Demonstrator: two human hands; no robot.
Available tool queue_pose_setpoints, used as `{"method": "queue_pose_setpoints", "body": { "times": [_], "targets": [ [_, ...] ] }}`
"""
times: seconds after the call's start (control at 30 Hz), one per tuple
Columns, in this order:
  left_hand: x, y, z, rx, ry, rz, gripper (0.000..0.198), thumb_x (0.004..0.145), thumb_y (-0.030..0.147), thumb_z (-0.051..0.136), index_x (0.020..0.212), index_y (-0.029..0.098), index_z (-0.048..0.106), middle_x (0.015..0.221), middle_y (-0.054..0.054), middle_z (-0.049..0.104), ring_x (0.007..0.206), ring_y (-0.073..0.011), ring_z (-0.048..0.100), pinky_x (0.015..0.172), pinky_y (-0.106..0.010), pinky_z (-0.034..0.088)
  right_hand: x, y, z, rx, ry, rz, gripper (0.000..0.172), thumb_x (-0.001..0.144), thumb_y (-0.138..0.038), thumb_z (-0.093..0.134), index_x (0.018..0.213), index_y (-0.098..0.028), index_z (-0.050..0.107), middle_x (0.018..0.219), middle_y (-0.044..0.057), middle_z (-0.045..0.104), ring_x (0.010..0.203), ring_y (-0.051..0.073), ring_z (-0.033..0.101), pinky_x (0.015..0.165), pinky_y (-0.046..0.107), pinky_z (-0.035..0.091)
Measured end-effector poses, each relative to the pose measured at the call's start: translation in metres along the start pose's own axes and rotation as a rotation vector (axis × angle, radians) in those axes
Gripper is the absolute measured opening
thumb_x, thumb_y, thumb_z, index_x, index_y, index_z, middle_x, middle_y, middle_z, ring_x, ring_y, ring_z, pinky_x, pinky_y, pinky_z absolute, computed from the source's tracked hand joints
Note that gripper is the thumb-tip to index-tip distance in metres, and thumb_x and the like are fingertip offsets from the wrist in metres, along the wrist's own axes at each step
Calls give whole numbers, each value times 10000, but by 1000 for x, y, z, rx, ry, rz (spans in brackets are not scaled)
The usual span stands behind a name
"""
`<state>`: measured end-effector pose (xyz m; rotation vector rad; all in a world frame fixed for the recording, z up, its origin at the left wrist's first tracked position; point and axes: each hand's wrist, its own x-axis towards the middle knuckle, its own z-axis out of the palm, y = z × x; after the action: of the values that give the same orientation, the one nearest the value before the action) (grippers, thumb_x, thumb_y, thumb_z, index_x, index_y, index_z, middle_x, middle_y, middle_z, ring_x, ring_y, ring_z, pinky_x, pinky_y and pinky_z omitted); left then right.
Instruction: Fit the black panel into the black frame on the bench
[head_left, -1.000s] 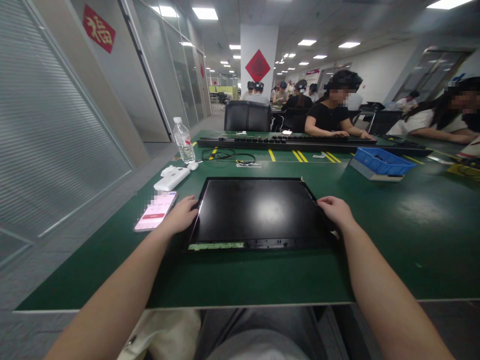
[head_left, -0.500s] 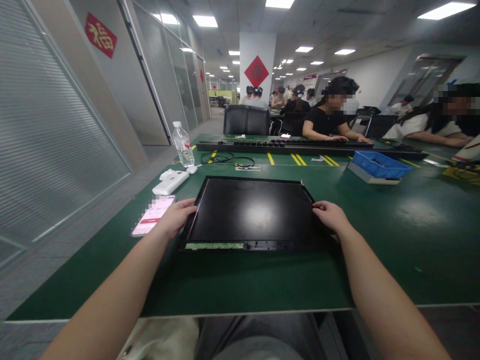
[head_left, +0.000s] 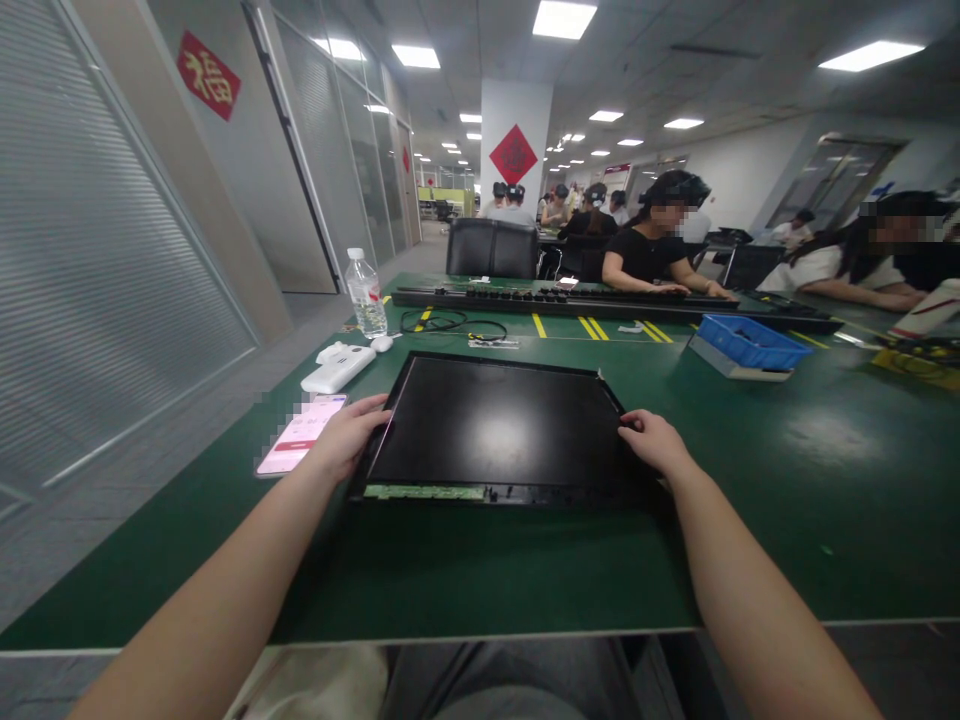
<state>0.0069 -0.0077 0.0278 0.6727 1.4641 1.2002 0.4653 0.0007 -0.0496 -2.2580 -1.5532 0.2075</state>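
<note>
In front of me a black display panel [head_left: 495, 415] lies face up, low over the green table. A narrow green circuit board [head_left: 424, 492] runs along the left part of its near edge. My left hand [head_left: 356, 435] is closed on the panel's left edge, with the thumb on top and the other fingers partly hidden. On the right edge, my right hand [head_left: 652, 440] grips with thumb and forefinger; its remaining fingers curl underneath. Close by my left hand lies a phone [head_left: 300, 438] with a lit pink and white screen.
A white device [head_left: 337, 370] and a water bottle [head_left: 365, 295] stand at left. Black cables [head_left: 450, 322] lie behind the panel. To the right is a blue bin [head_left: 754, 343]. Long dark strips [head_left: 570, 300] span the far side, where a co-worker [head_left: 660, 245] sits.
The view has shifted slightly. Both hands keep their hold on the panel, which looks almost unmoved on the table.
</note>
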Motion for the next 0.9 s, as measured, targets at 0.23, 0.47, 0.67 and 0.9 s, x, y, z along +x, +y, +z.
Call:
{"method": "queue_pose_setpoints", "body": {
  "times": [0.23,0.47,0.67,0.9],
  "targets": [
    [7,-5,1,-145,-61,-18,601,889,-4,585,1478,115,553,668,-42,745,446,-196,686,451,-275,589,0,0,2,-12,4,-8,353,870,-312,635,1176,-196,768,1134,119,721,983,232,693,831,310,510],
    [8,-4,3,-157,-62,-34,650,920,-2,549,1550,127,458,640,-19,721,411,-181,657,411,-251,550,1,1,2,-4,10,-11,349,855,-323,639,1153,-206,777,1139,121,726,953,238,700,793,308,519],
    [13,-13,-2,-77,-124,16,893,799,-20,725,1591,250,413,636,26,712,400,-170,647,414,-240,545,1,-1,1,-37,-18,5,402,880,-341,600,1218,-198,763,1188,145,708,981,265,697,808,335,526],
    [26,-26,-8,8,-136,84,543,809,141,828,1328,141,670,696,-37,764,517,-172,706,494,-227,562,2,1,5,-59,-32,-16,448,901,-345,565,1278,-181,742,1214,163,699,1029,284,693,868,367,528]
  ]
}}
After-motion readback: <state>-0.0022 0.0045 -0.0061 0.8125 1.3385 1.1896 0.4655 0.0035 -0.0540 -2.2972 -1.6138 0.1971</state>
